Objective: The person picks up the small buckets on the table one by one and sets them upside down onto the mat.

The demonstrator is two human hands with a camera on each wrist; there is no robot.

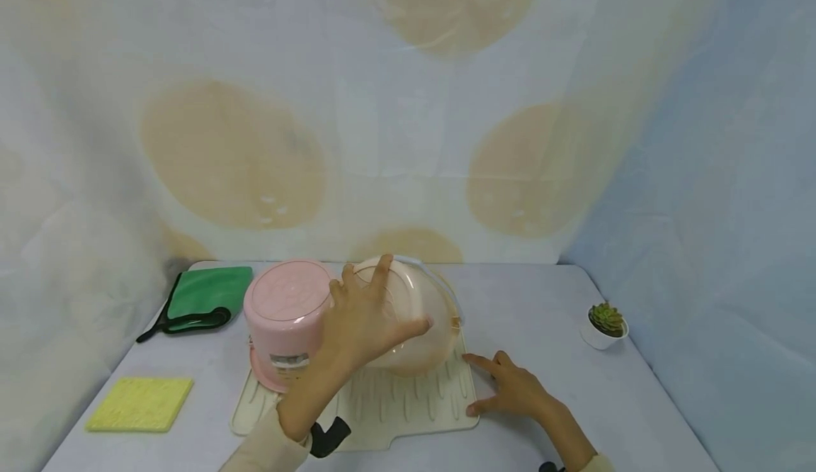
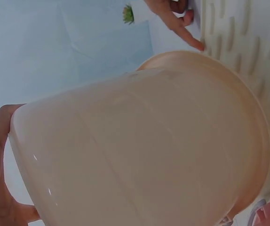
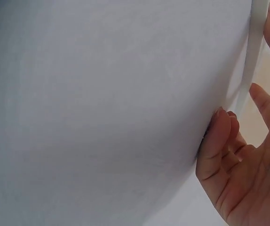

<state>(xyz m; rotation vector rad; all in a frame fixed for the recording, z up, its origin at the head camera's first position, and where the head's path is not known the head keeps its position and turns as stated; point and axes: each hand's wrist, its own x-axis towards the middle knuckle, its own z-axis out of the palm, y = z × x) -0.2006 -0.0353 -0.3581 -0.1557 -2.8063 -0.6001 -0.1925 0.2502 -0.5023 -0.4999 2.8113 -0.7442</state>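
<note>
A beige plastic bucket with a pale blue handle is bottom-up and tilted over a cream ribbed drying mat. My left hand grips it round its base with spread, bent fingers; the left wrist view shows finger and thumb on either side of the bucket. Left of it a pink bucket stands upside down on the mat. At the mat's right edge, my right hand touches the rim with index finger and thumb, the other fingers bent under in the right wrist view.
A green cloth-like tool with a black frame and handle lies at the back left. A yellow sponge cloth is at the front left. To the right sits a small potted succulent. Patterned sheets hang behind and beside the table.
</note>
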